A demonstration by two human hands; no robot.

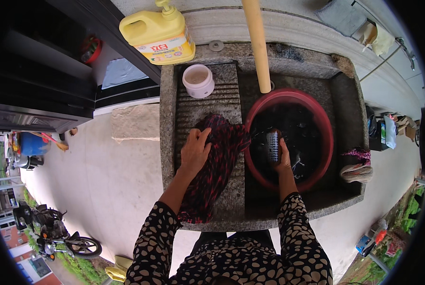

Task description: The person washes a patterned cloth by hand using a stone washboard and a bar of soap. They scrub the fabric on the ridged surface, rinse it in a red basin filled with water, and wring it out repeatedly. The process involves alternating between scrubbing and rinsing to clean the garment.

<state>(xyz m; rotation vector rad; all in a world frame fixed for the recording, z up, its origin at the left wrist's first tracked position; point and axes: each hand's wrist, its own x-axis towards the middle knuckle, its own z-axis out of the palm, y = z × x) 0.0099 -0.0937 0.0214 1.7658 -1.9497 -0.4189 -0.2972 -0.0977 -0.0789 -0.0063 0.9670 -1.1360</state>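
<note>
On the ribbed washboard side of a stone sink (168,156) lies a wet black garment patterned in red and pink (212,173). My left hand (196,151) is on its upper left part, fingers bent and gripping the fabric. One end of the garment reaches over to the rim of a red basin (327,142) in the sink's right half. Dark water (307,128) fills much of the basin. Over that water my right hand (284,159) is closed around a scrub brush (273,145), whose pale bristles show. Part of the brush is hidden behind my fingers.
A white tub (198,80) stands at the washboard's top, with a yellow pump jug (160,38) behind it. A tan pipe (257,47) comes down near the basin. Rolled cloth (356,174) sits on the right rim. A motorcycle (51,232) is parked at left.
</note>
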